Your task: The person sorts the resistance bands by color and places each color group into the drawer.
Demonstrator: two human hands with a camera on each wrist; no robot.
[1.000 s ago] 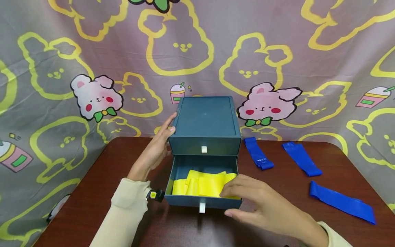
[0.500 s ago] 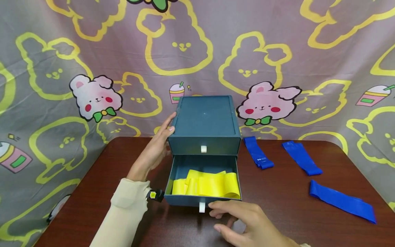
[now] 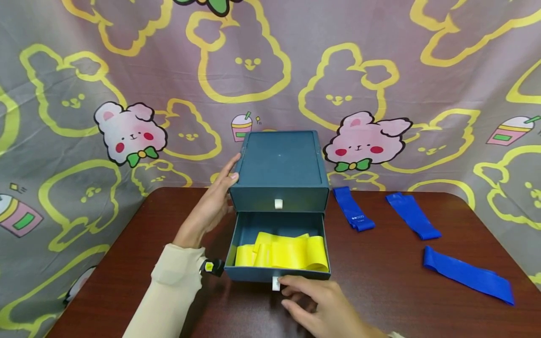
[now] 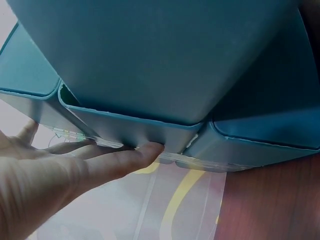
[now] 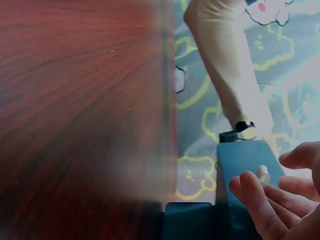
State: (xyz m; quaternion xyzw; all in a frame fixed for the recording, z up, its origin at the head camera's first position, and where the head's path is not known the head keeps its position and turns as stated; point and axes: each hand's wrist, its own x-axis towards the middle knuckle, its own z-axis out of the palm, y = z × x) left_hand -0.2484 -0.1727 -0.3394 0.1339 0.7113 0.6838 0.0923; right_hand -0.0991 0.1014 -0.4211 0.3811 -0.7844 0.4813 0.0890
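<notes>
A dark teal two-drawer box [image 3: 281,159] stands on the table with its lower drawer [image 3: 245,274] pulled out. Inside that drawer lie loosely folded yellow resistance bands [image 3: 287,253]. My left hand [image 3: 209,209] rests along the box's left side, fingers extended; in the left wrist view its thumb [image 4: 145,152] presses the side wall. In front of the drawer, my right hand [image 3: 319,295] has its index fingertip right at the white pull tab [image 3: 276,283]. Its thumb is held apart below, and in the right wrist view the fingers [image 5: 257,197] are loosely bent.
Three blue resistance bands lie on the dark wooden table [image 3: 380,281] to the right: one beside the box [image 3: 354,210], another band [image 3: 413,216] farther right, and a third band [image 3: 468,275] nearer the front. A patterned curtain [image 3: 270,70] hangs behind the table.
My right hand has left the yellow bands at the drawer's right corner, moving down and left to the lower pull tab. My left hand has stayed on the box's side.
</notes>
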